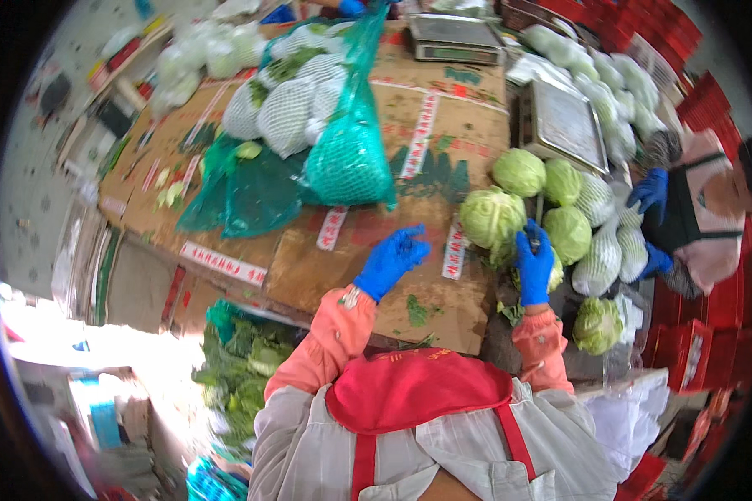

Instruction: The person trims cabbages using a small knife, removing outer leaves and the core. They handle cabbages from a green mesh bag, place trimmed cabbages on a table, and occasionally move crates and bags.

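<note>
My left hand (393, 260), in a blue glove, hovers above the cardboard-covered table (363, 294) with its fingers slightly curled and nothing visible in them. Farther right, my blue-gloved right hand (534, 266) is closed around a small dark object (531, 235), mostly hidden by the fingers. Just left of that hand sits a trimmed green cabbage (492, 218) with leaves hanging at its lower side. Another cabbage (519, 172) lies behind it, and a third (566, 235) is to the right. Part of a further head (556, 275) shows behind my right wrist.
A green plastic bag (351, 156) and heads in white foam net (288, 116) occupy the table's left. Two scales (567, 122) (456, 39) stand toward the back. At right, a co-worker's gloved hand (650, 194) is beside netted cabbages (598, 266). Leaves (244, 369) are heaped below left.
</note>
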A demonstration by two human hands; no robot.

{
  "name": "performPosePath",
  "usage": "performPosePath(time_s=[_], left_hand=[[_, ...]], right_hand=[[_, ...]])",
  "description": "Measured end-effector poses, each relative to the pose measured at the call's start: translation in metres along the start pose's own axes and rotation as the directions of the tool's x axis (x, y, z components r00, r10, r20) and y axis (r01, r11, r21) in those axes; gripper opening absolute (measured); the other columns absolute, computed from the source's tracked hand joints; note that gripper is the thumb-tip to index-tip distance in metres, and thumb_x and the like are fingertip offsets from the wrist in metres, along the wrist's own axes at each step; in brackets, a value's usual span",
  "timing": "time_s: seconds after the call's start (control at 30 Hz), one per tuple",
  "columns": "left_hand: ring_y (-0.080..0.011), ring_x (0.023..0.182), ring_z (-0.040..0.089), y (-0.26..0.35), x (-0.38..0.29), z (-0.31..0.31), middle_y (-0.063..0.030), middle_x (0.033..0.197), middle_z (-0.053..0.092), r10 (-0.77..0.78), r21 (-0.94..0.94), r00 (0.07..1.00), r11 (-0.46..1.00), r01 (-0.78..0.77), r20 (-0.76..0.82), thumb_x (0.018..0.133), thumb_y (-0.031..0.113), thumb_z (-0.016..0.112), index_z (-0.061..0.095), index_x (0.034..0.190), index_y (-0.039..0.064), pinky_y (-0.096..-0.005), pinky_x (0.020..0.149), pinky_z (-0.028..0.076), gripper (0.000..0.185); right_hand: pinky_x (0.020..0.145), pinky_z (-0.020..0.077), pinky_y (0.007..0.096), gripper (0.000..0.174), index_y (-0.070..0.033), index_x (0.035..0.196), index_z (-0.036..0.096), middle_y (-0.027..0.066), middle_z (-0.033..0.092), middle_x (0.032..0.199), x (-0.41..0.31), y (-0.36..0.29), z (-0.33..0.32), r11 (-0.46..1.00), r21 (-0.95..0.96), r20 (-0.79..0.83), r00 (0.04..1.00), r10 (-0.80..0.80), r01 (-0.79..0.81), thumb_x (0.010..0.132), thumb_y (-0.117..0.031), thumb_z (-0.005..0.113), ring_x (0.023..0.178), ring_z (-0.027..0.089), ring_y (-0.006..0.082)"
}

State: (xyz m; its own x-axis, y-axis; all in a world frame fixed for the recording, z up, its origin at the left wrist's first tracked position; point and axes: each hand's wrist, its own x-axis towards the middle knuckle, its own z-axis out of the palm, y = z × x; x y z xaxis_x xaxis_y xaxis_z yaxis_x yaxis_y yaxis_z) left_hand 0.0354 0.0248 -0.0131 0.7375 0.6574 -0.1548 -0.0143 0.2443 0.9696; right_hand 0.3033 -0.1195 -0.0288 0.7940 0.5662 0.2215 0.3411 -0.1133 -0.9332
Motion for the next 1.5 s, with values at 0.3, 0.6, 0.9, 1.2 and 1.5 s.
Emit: performPosePath(time_s=[0.3, 0.6, 0.9, 1.2, 1.5], left_hand=[[-0.0218, 0.113, 0.051, 0.008, 0.092, 0.064, -0.0104, 0.134, 0.045, -0.096, -0.188, 0.992, 0.979, 0.079, -0.083, 0.079, 0.018, 0.075, 0.030, 0.143, 0.013, -0.0355, 0.086, 0.050, 0.079], [-0.0190, 0.103, 0.057, -0.003, -0.023, -0.043, -0.0121, 0.115, 0.059, -0.104, 0.141, 0.930, 0.976, 0.163, -0.353, 0.088, 0.025, 0.066, 0.047, 0.132, 0.002, -0.0318, 0.092, 0.045, 0.053], [-0.0158, 0.122, 0.044, -0.042, -0.035, -0.051, -0.0061, 0.137, 0.043, 0.040, -0.182, 0.963, 0.979, -0.092, -0.267, 0.098, 0.026, 0.049, 0.033, 0.144, 0.008, -0.0315, 0.104, 0.035, 0.052], [-0.0243, 0.118, 0.048, 0.003, -0.026, -0.011, -0.0172, 0.131, 0.047, 0.497, 0.800, 0.845, 0.579, -0.155, -0.196, 0.083, 0.028, 0.071, 0.035, 0.141, 0.000, -0.0356, 0.101, 0.039, 0.073], [-0.0222, 0.117, 0.050, -0.022, -0.009, -0.076, -0.0113, 0.133, 0.049, 0.111, 0.002, 0.950, 0.993, -0.116, -0.291, 0.087, 0.030, 0.064, 0.042, 0.136, 0.003, -0.0358, 0.101, 0.041, 0.060]], right_hand=[[0.094, 0.0435, 0.0350, 0.060, 0.001, 0.125, 0.049, 0.0161, 0.053, 0.126, -0.014, -0.038, 0.037, 0.995, 0.071, 0.126, 0.988, -0.084, 0.075, 0.075, -0.016, 0.077, 0.112, 0.053, 0.0232], [0.076, 0.0497, 0.0326, 0.049, -0.005, 0.117, 0.057, 0.0120, 0.061, 0.095, -0.085, -0.057, 0.074, 0.908, 0.022, 0.572, 0.750, 0.333, -0.419, 0.077, -0.021, 0.078, 0.088, 0.061, 0.0172], [0.083, 0.0520, 0.0388, 0.087, -0.020, 0.141, 0.039, 0.0186, 0.045, 0.137, -0.072, -0.088, 0.091, 0.940, -0.026, 0.739, 0.640, -0.212, 0.341, 0.067, -0.035, 0.082, 0.105, 0.061, 0.0346], [0.069, 0.0511, 0.0348, 0.038, -0.003, 0.110, 0.063, 0.0144, 0.067, 0.091, -0.019, -0.060, 0.109, 0.985, 0.071, 0.655, 0.752, 0.073, -0.158, 0.078, -0.020, 0.074, 0.081, 0.065, 0.0236], [0.072, 0.0497, 0.0446, 0.032, -0.004, 0.108, 0.062, 0.0181, 0.065, 0.090, 0.048, 0.023, 0.164, 0.949, -0.292, 0.432, 0.902, 0.017, 0.122, 0.078, -0.015, 0.069, 0.084, 0.063, 0.0372]])
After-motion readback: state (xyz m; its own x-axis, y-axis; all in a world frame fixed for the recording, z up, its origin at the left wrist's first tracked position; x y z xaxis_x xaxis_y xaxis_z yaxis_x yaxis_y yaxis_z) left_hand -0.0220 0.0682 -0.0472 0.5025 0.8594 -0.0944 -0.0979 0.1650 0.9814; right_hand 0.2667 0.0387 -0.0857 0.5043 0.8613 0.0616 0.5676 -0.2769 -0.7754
